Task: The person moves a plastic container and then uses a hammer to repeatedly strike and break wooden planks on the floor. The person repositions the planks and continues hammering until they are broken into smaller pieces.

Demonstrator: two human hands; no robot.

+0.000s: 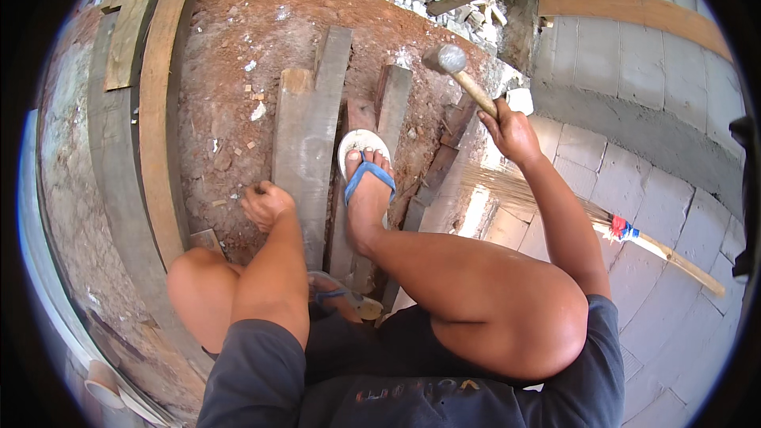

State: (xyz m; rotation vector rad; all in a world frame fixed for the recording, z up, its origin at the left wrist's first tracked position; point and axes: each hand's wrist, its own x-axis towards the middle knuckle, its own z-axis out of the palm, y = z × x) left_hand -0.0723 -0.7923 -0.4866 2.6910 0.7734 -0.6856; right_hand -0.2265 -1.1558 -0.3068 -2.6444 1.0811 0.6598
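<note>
A worker crouches over bare reddish-brown ground, the right hand (514, 136) wrapped firmly around a grey-headed hammer with a pale wooden handle (476, 93), lifted above the ground's right edge where it meets the pale grey paving blocks (662, 206). The left hand (268, 206), fingers curled in narrow, hangs low beside the left edge of a long grey wooden plank (323, 131); whether anything sits in those fingers cannot be told.

The right foot (369, 190), in a white-soled sandal with a blue strap, appears planted on the timber just right of that plank, near a weathered grey wooden beam (394, 103). Small pale wood chips (252, 95) dot the soil toward the ground's far left.

Good practice here would likely mean keeping the hammer's face square to whatever it meets, gripping low on the handle for a full swing, and letting the foot's weight steady the timber. The bare toes look like the chief hazard: any blow is best aimed well away from them, with the left hand drawn back too. A straw broom with a wooden stick (646, 242) lies on the paving at right, best kept outside the arm's arc.
</note>
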